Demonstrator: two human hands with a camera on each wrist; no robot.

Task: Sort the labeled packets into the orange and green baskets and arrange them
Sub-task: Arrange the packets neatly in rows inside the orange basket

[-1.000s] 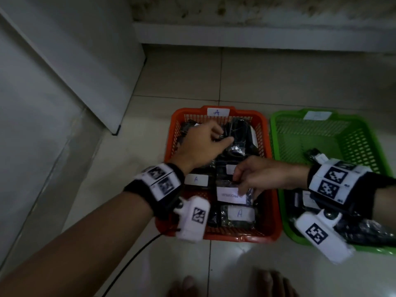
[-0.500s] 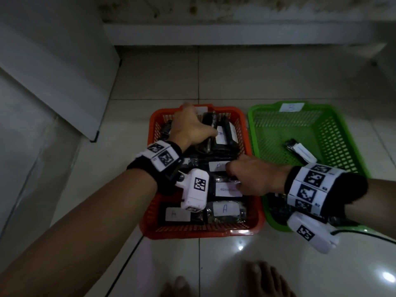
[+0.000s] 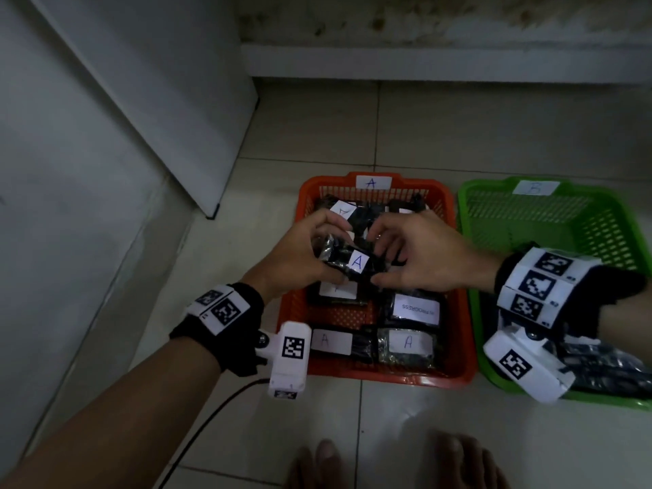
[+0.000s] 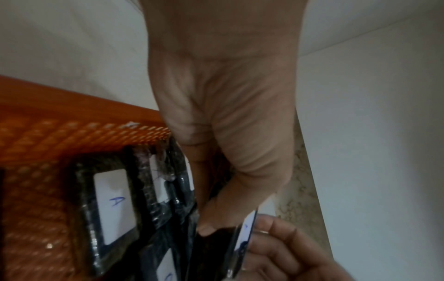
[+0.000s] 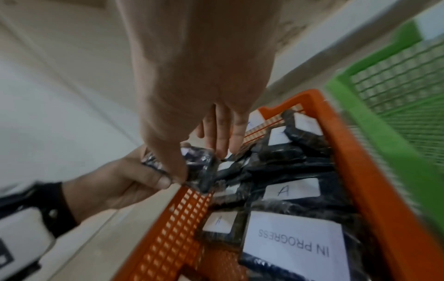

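— What's around them down there?

— Two baskets side by side on the tiled floor (image 3: 458,128), the orange basket (image 3: 455,220) on the left with an "A" tag on its far rim, the green basket (image 3: 472,213) touching it on the right with a "B" tag. A white panel (image 3: 158,82) leans along the wall to the left, and a black cable (image 3: 197,428) trails under the left forearm. Bare toes show at the bottom edge.

— How many packets?

— In the orange one I count about seven lying down, most with a white "A" label, one (image 3: 416,308) reading "IN PROGRESS". They're black and overlap at the far end, so that count is rough. The green one has a dark pile at its near corner, mostly hidden behind the right wrist; I can't count those.

— And the hands?

— Both meet above the middle of the orange basket on a single packet (image 3: 347,261) marked "A", lifted clear of the ones below and tilted. The left hand (image 3: 300,255) has it by the left end, thumb underneath and fingers curled over the top. The right hand (image 3: 423,255) pinches the right end, thumb low, the other fingers (image 5: 223,129) spread fairly straight over the far side. Each grip is closed on that packet. Both wrists carry black bands with white coded markers.
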